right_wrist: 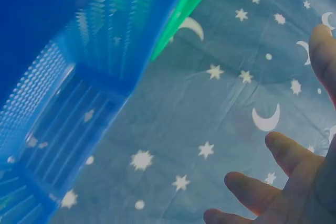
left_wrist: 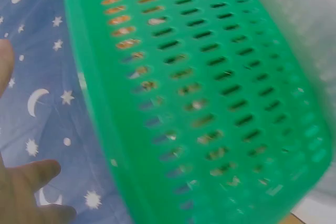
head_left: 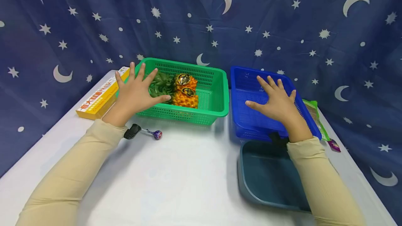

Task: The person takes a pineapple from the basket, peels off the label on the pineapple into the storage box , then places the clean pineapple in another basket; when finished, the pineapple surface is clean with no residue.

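Observation:
My left hand (head_left: 135, 91), fingers spread, hovers over the left end of a green slotted basket (head_left: 203, 118) and holds nothing. Inside that basket lies a pineapple (head_left: 186, 97), its leaves partly behind my thumb. Spread too is my right hand (head_left: 277, 102), which hangs over a blue mesh basket (head_left: 246, 102) with nothing in its grasp. The left wrist view shows the green basket's slotted wall (left_wrist: 210, 72) with fingertips (left_wrist: 39, 172) at the left edge. From the right wrist, straight fingers (right_wrist: 294, 153) appear beside the blue basket (right_wrist: 79, 114).
A yellow-and-white pasta box (head_left: 100, 100) lies at the left. Below my left wrist is a wrapped lollipop (head_left: 157, 135). A dark teal tub (head_left: 267, 187) stands in front of the blue basket. Beyond it are a green packet (head_left: 323, 128) and a purple wrapper (head_left: 334, 145).

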The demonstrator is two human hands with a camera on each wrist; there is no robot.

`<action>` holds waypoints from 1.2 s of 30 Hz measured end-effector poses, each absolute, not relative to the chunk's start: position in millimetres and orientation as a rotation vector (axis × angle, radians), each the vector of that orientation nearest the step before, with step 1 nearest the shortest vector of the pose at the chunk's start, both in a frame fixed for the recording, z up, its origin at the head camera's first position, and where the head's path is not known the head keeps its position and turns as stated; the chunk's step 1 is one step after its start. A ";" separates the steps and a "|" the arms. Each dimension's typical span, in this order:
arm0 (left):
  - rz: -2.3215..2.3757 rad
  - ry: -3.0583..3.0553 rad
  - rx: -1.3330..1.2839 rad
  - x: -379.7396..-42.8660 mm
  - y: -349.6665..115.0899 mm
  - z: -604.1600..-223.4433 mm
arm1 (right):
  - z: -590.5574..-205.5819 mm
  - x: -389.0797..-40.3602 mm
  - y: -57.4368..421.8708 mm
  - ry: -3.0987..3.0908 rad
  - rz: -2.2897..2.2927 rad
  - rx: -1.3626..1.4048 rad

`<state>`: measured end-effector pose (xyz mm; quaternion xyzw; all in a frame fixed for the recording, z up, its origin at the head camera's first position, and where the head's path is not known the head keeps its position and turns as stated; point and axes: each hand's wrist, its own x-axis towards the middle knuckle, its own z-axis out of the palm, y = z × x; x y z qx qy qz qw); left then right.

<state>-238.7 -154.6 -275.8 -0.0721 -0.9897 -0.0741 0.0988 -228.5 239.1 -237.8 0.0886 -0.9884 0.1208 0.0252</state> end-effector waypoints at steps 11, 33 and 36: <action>-0.267 -2.943 -0.237 -237.5 -176.0 -300.2 | -223.7 -250.8 195.4 -3.097 0.490 0.421; -0.362 -2.894 -0.309 -235.2 -185.4 -327.9 | -230.7 -303.9 113.9 -3.295 0.526 0.752; -0.345 -2.878 -0.308 -234.7 -184.7 -331.6 | -236.3 -313.0 105.6 -3.350 0.471 0.812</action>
